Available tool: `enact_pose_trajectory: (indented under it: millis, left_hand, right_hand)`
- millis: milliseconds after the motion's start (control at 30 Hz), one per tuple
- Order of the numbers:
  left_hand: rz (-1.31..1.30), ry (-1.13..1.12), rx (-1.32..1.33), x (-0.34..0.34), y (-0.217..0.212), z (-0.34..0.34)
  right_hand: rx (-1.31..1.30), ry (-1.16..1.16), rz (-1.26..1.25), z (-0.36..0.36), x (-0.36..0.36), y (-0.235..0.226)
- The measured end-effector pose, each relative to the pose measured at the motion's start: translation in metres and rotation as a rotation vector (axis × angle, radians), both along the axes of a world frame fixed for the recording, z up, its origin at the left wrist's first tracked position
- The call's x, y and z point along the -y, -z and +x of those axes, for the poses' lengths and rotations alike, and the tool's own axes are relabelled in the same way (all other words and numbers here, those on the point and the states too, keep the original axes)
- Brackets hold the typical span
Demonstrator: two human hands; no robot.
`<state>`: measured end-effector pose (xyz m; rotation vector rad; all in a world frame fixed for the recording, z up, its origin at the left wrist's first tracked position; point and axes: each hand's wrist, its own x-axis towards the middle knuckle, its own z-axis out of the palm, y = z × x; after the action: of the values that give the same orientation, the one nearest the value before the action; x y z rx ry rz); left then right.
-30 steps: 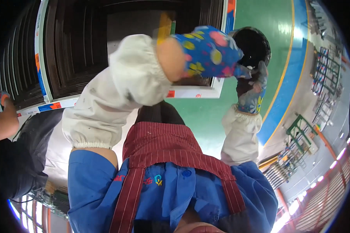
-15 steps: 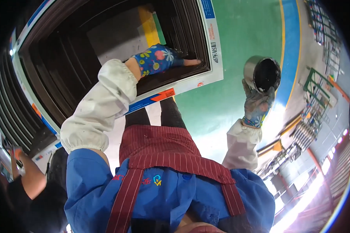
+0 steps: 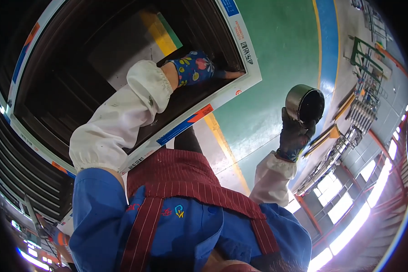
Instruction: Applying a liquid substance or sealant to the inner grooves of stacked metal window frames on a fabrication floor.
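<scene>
My left hand [image 3: 217,72], in a blue flower-patterned glove, reaches inside a dark brown frame [image 3: 167,109] with white film along its edges. A bare finger stretches out to the frame's inner right corner and seems to touch it; dark shade hides the other fingers. Out to the right, my right hand [image 3: 297,136], in a dark, stained glove, is closed round the lower side of a metal cup [image 3: 295,100]. The cup is tilted, with its mouth facing right and its inside dark. White sleeve covers [image 3: 111,124] are on both forearms.
Other dark ribbed frames [image 3: 18,167] are stacked at the left. Green floor [image 3: 276,41] with a blue and yellow stripe [image 3: 328,41] runs along the right. A green rack [image 3: 367,59] stands far right, near metal profiles [image 3: 360,113]. Part of a person [image 3: 61,240] shows lower left.
The view has turned, so the frame sits more tilted and lower left. My left fingertip stays at the inner corner. My right hand still holds the cup, now slightly lower in view.
</scene>
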<state>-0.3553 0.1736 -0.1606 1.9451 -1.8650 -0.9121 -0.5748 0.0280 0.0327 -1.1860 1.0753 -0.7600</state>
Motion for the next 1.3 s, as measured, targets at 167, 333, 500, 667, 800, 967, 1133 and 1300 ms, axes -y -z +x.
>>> enact_pose_trajectory:
  millis: [167,333,500,667,800,967,1133,1300]
  left_hand:
    - [0.044,0.024,0.021,-0.006,0.003,-0.003]
    - [-0.145,-0.111,-0.008,-0.027,-0.021,0.008]
    - [-0.272,-0.15,0.059,-0.036,-0.05,0.015]
    - [-0.219,-0.076,0.043,-0.024,-0.046,0.011]
    - [-0.312,-0.091,0.096,-0.02,-0.046,0.001]
    - [-0.18,-0.02,0.086,-0.039,-0.061,-0.01]
    - [-0.241,-0.02,0.081,-0.04,-0.076,0.013]
    - [-0.198,0.047,0.193,-0.01,-0.062,0.024]
  right_hand:
    - [-0.002,0.058,0.025,-0.002,-0.003,-0.002]
    - [0.047,0.081,0.105,-0.005,-0.004,-0.008]
    - [-0.004,0.11,0.062,0.003,-0.008,-0.009]
    - [-0.003,0.072,0.045,0.003,-0.01,-0.01]
    - [-0.004,0.087,0.027,-0.001,-0.009,-0.008]
    - [0.022,0.078,0.054,0.001,-0.012,-0.01]
    - [0.016,0.08,0.019,-0.006,-0.01,-0.008]
    - [0.034,0.09,0.066,-0.004,-0.008,-0.008]
